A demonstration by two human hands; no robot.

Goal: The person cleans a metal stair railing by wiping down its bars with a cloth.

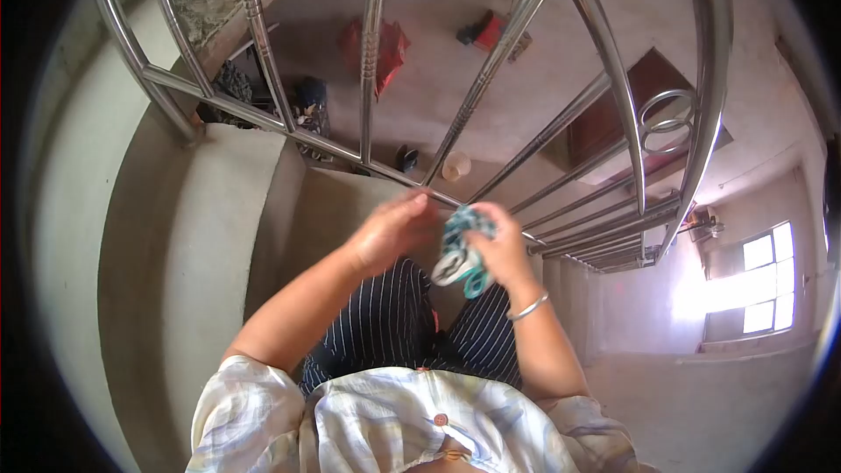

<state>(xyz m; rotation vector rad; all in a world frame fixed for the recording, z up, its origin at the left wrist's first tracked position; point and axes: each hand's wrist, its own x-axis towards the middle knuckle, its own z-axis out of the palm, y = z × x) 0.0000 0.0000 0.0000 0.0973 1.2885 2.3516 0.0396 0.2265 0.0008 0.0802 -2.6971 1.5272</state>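
Observation:
A crumpled cloth [459, 236], patterned in teal, dark and white, is gripped in my right hand [498, 250], and its lower folds hang below the fingers. My right wrist wears a silver bangle. Just left of the cloth, my left hand [392, 229] is blurred by motion; its fingers look stretched out and nothing shows in them. A small gap separates that hand from the cloth. Both hands are in front of the lower rail [342, 151] of a shiny metal stair railing, above my striped trousers [385, 315]. Whether either hand touches the rail I cannot tell.
Concrete steps [206, 210] lie to the left. Metal balusters [371, 61] and a thick curved handrail [711, 52] surround the far side. Through them, a floor below holds a red bag [375, 52], a pale bucket [455, 165] and dark footwear [406, 158]. A bright window [767, 280] is at right.

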